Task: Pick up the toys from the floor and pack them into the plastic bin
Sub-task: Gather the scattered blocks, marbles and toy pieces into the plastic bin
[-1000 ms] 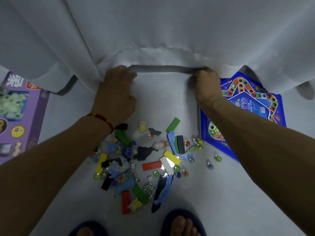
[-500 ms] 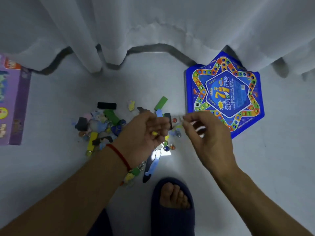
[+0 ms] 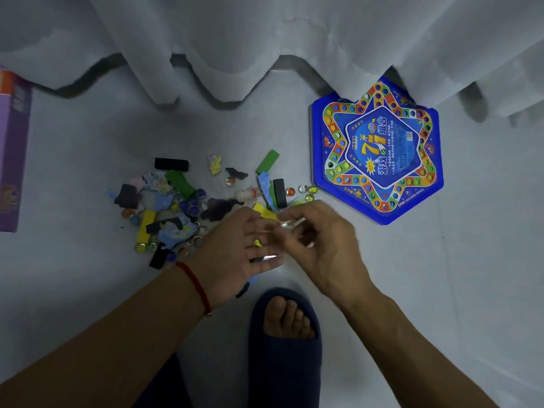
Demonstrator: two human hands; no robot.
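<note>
Yellow marble (image 3: 258, 242) rests in my flat, cupped left hand (image 3: 235, 248); my right hand (image 3: 321, 240) pinches a clear piece. Keep the palm level during transfer.

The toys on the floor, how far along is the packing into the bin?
Barely started. No plastic bin shows in this view, so nothing looks packed. In hand: the left hand lies open, palm up, with a small yellow piece on it, and the right hand pinches something small and clear above it. Left: the toy pile of blocks, marbles and puzzle pieces, plus the blue game board.
</note>
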